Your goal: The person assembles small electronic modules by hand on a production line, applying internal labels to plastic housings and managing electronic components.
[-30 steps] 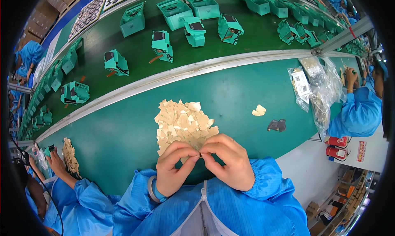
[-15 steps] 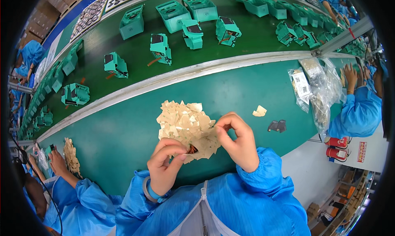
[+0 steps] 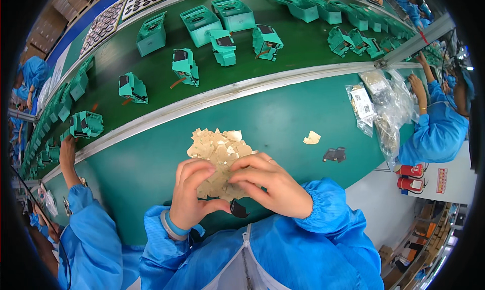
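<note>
A loose heap of thin cream-coloured sheet pieces (image 3: 214, 143) lies on the green bench in front of me. My left hand (image 3: 189, 191) is at its left side, open, with the fingers bent and well apart from the thumb. Beside that thumb's tip is a small black piece (image 3: 239, 209) at the near edge of the heap; whether the thumb touches it I cannot tell. Over the heap's right side, my right hand (image 3: 275, 186) is open, palm down, its bent fingers apart and its fingertips among the cream pieces. Nothing shows between its fingers.
Two cream pieces (image 3: 312, 137) and dark grey pieces (image 3: 334, 154) lie to the right. Clear plastic bags (image 3: 386, 108) sit farther right, near a co-worker's sleeve (image 3: 434, 136). Beyond a metal rail (image 3: 217, 98), green plastic housings (image 3: 185, 66) stand on the belt. Another co-worker's hand (image 3: 67, 151) reaches there.
My left hand has let go of the dark piece and spread its fingers. My right hand has moved left over the heap. The left co-worker's hand has risen to a housing on the belt.
</note>
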The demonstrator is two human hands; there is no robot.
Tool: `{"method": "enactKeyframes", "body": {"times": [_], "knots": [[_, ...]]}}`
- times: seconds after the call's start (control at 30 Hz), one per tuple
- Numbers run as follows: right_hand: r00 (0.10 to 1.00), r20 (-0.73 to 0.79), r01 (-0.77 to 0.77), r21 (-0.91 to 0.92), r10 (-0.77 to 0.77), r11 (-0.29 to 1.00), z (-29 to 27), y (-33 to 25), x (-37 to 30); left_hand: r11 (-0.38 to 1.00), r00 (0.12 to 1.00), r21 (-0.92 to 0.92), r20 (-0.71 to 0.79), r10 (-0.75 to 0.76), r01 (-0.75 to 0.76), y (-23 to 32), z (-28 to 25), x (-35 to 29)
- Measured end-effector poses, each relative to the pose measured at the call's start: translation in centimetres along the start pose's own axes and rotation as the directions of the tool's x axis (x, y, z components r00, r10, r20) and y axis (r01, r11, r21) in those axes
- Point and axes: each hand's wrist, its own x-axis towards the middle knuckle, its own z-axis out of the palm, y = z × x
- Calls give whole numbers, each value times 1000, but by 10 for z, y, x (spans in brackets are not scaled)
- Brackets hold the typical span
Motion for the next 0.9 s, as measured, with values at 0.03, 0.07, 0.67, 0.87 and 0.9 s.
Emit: {"method": "enactKeyframes", "body": {"times": [0.03,0.07,0.67,0.87,0.9], "knots": [[1000,23,2,10,-2,1000,0,1,0,1000,1000,21,17,8,-9,0,0,1],[1000,22,1,6,-1,1000,-1,4,-1,1000,1000,18,16,10,-10,-1,1,1],[968,242,48,85,-68,995,-11,2,-5,995,995,83,91,42,-50,-2,6,9],[980,154,141,-92,-126,986,-6,-1,-13,990,987,118,148,60,-78,1,12,9],[977,160,160,-109,-141,981,-5,-1,-14,990,986,107,149,73,-89,1,13,7]]}}
